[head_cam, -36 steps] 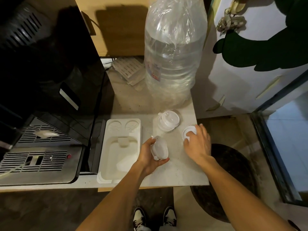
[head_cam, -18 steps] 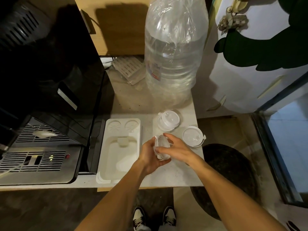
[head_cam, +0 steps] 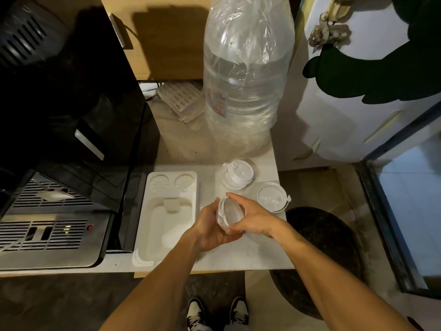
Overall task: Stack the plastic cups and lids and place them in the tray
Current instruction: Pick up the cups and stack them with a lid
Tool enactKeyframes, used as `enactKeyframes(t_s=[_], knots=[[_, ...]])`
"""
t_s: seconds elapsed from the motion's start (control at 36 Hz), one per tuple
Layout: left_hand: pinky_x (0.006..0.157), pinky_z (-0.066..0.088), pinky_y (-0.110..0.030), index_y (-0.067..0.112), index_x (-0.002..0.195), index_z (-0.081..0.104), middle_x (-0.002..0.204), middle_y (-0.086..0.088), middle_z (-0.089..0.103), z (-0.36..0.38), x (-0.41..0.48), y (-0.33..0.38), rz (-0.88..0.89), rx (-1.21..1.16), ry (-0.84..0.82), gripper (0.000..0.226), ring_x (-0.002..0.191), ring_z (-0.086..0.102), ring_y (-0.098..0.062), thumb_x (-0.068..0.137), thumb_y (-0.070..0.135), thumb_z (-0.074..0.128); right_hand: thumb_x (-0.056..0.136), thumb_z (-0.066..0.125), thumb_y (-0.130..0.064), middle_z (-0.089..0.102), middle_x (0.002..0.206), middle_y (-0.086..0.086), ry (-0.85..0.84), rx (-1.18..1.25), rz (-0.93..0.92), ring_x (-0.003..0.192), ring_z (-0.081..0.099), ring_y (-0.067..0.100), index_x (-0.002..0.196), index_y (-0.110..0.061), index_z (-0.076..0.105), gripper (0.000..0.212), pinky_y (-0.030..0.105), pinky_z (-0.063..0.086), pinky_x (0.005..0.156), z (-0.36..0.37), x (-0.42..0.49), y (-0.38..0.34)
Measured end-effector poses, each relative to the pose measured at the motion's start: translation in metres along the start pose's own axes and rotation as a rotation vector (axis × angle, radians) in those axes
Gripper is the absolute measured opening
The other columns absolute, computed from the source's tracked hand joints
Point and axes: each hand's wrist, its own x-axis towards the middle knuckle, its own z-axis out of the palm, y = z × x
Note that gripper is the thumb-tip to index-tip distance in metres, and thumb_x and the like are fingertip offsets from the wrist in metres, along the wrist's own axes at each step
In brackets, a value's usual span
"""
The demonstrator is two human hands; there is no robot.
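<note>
A clear plastic cup point(head_cam: 230, 215) is held tilted between both hands above the counter point(head_cam: 238, 256): it is cradled from below by the left hand point(head_cam: 210, 226) and gripped at its rim by the fingers of the right hand point(head_cam: 253, 217). Just left of the left hand a white tray point(head_cam: 167, 211) is seen. Beyond the hands a lidded cup point(head_cam: 237, 174) stands, and just beyond the right hand a lid point(head_cam: 272, 197) lies flat. Farther back a large water bottle point(head_cam: 245, 75) is seen.
</note>
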Motion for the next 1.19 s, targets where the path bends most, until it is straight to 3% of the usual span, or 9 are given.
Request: enactKeyframes(t_s=[0.17,0.47,0.56,0.61,0.69,0.78,0.86,1.03,1.19], knots=[[0.097,0.053,-0.050,0.011,0.136,0.058,0.131,-0.023,0.065,-0.001,0.004,0.002,-0.058,-0.026,-0.020,0.081,0.119,0.063,-0.038,0.090,0.075,0.040,0.070,0.081,-0.002,0.034,0.156,-0.007,-0.016,-0.031,-0.013,0.140,0.034,0.017,0.153,-0.039,0.025,0.107,0.031,0.048,0.096,0.001,-0.003,-0.005],[0.081,0.060,-0.049,0.009,0.136,0.057,0.126,-0.023,0.066,0.000,0.002,0.004,-0.052,-0.040,0.021,0.078,0.110,0.067,-0.038,0.083,0.066,0.062,0.072,0.083,-0.013,0.028,0.160,-0.006,0.005,-0.166,0.043,0.143,0.033,0.019,0.157,-0.034,0.010,0.113,0.026,0.040,0.095,0.005,0.001,-0.004],[0.070,0.062,-0.045,0.010,0.134,0.054,0.124,-0.024,0.064,-0.001,0.004,0.002,-0.031,-0.100,0.061,0.073,0.107,0.066,-0.038,0.085,0.062,0.063,0.070,0.085,-0.020,0.025,0.161,-0.005,0.006,-0.171,0.034,0.145,0.029,0.019,0.157,-0.034,0.009,0.117,0.029,0.038,0.102,0.004,0.002,-0.002],[0.078,0.061,-0.048,0.010,0.132,0.054,0.126,-0.025,0.062,-0.003,0.005,0.002,-0.010,-0.142,0.081,0.069,0.107,0.064,-0.040,0.085,0.059,0.064,0.066,0.088,-0.026,0.027,0.160,-0.005,0.044,-0.144,0.044,0.145,0.028,0.018,0.157,-0.032,0.014,0.117,0.034,0.037,0.110,-0.002,0.002,0.000],[0.098,0.053,-0.052,0.010,0.125,0.056,0.123,-0.025,0.061,-0.007,0.003,0.002,0.010,-0.183,0.104,0.059,0.107,0.062,-0.042,0.087,0.054,0.064,0.075,0.083,-0.028,0.043,0.150,0.001,0.252,-0.254,0.033,0.136,0.042,0.022,0.150,-0.023,0.034,0.090,0.035,0.041,0.107,-0.017,-0.002,0.004],[0.090,0.057,-0.054,0.013,0.129,0.052,0.129,-0.025,0.058,-0.011,0.004,0.000,0.012,-0.211,0.127,0.061,0.113,0.060,-0.044,0.085,0.052,0.068,0.089,0.067,-0.033,0.053,0.138,0.007,0.520,-0.752,0.101,0.126,0.048,0.026,0.135,-0.016,0.053,0.050,0.036,0.043,0.100,-0.030,-0.007,0.012],[0.084,0.059,-0.056,0.016,0.135,0.049,0.134,-0.025,0.055,-0.010,0.004,-0.002,0.011,-0.231,0.139,0.066,0.120,0.057,-0.045,0.084,0.053,0.069,0.093,0.059,-0.039,0.043,0.144,0.008,0.550,-0.977,0.197,0.130,0.038,0.026,0.133,-0.019,0.053,0.046,0.035,0.034,0.105,-0.035,-0.005,0.029],[0.086,0.057,-0.059,0.016,0.139,0.047,0.136,-0.025,0.054,-0.010,0.003,-0.004,-0.002,-0.238,0.109,0.073,0.123,0.056,-0.046,0.082,0.055,0.071,0.088,0.061,-0.049,0.001,0.164,0.017,0.522,-0.993,0.319,0.150,-0.006,0.038,0.132,-0.024,0.055,0.051,0.052,0.004,0.119,-0.039,0.004,0.051],[0.094,0.053,-0.062,0.018,0.139,0.045,0.134,-0.026,0.055,-0.011,-0.001,-0.004,0.004,-0.201,0.104,0.075,0.118,0.059,-0.048,0.081,0.056,0.072,0.092,0.058,-0.049,0.003,0.164,0.018,0.414,-0.890,0.312,0.150,0.004,0.036,0.128,-0.021,0.056,0.046,0.050,0.014,0.120,-0.042,0.012,0.055]])
